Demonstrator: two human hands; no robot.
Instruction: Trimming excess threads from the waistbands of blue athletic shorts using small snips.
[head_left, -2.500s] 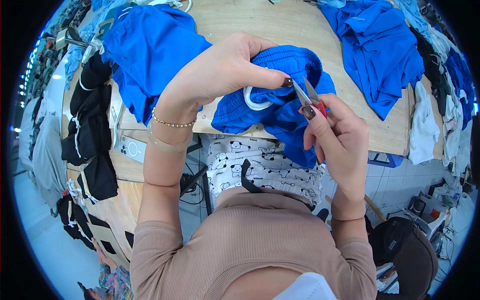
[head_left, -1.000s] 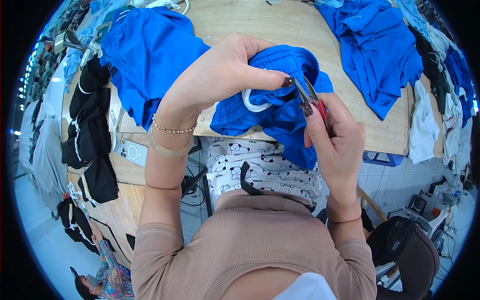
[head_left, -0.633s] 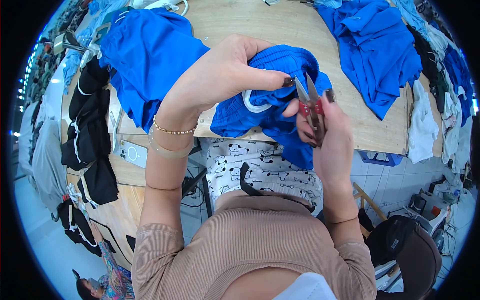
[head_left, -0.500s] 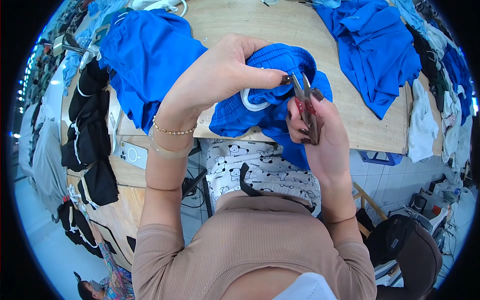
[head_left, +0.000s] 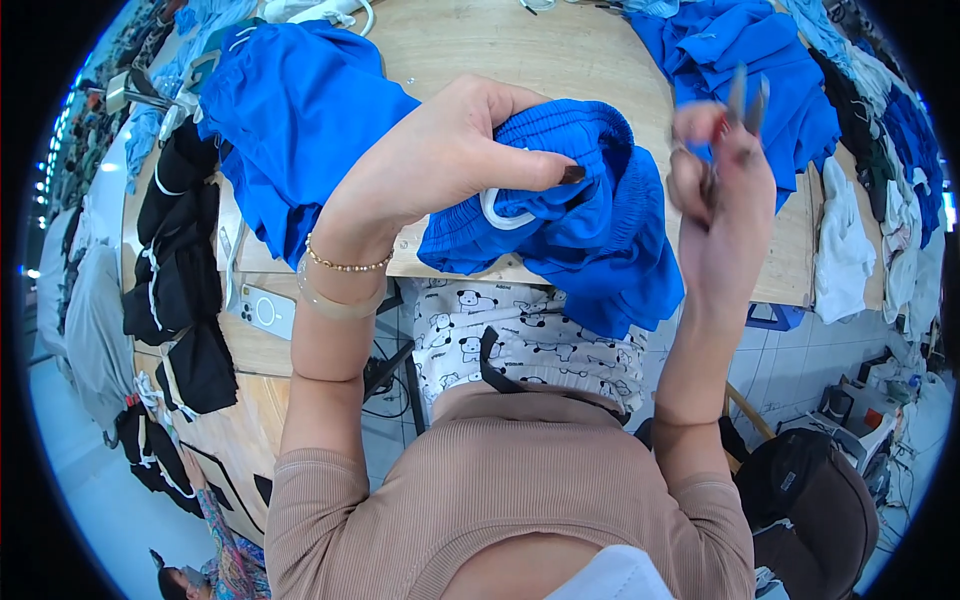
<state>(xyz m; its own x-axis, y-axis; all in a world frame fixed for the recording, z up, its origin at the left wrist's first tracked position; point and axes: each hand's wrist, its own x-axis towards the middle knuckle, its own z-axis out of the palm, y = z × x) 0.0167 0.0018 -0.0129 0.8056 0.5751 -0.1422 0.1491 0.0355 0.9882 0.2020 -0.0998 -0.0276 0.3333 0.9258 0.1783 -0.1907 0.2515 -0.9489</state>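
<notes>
My left hand (head_left: pixel 440 150) is closed on a blue elastic-waist garment (head_left: pixel 610 230), its thumb pressed over the gathered waistband. A white cord loop shows below that thumb, and the garment's lower folds hang past the table's near edge. Off to the right of the garment, my right hand (head_left: pixel 735 210) grips a small pair of thread snips (head_left: pixel 740 110) with a red part near the handle. The two blades point up and away from me, apart at the tips. Motion blurs the snips and the fingers around them.
Blue garments lie on the wooden table (head_left: pixel 500 50), one pile (head_left: pixel 300 120) at left and another (head_left: pixel 740 60) at right. Black garments (head_left: pixel 175 260) and a phone (head_left: pixel 266 310) are at left. A white cloth (head_left: pixel 845 240) hangs at right. Another person (head_left: pixel 215 565) is at lower left.
My right hand has drawn the snips away from the waistband, up and to the right. The garment's right side has opened out a little. My left hand keeps its hold, almost unmoved.
</notes>
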